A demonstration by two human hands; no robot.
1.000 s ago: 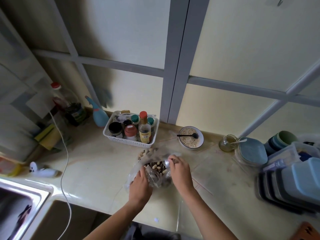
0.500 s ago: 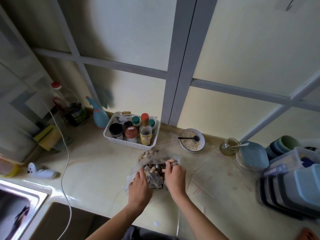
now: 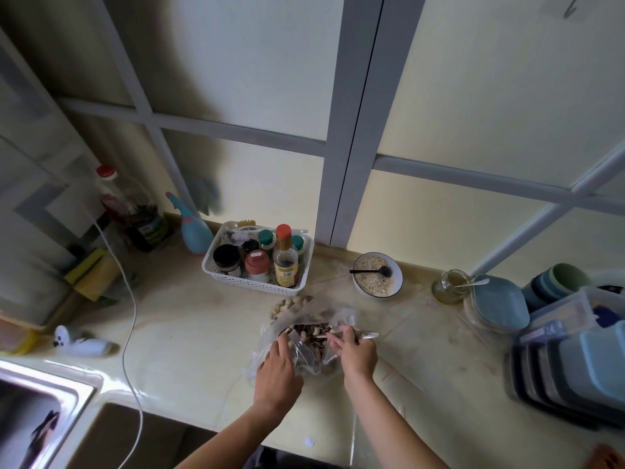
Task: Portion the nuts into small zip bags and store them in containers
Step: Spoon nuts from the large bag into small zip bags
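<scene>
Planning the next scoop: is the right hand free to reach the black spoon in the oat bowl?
Probably not yet: the right hand pinches the plastic bag. The path to the black spoon in the bowl looks unobstructed once it lets go.

A white basket point(image 3: 252, 284) full of bottles and jars sits at the back edge of the counter point(image 3: 189, 330). Right of it is a bowl of oats point(image 3: 377, 276) with a black spoon point(image 3: 371, 271), then a small glass jar point(image 3: 450, 286). A sink point(image 3: 40, 411) fills the front left corner
</scene>
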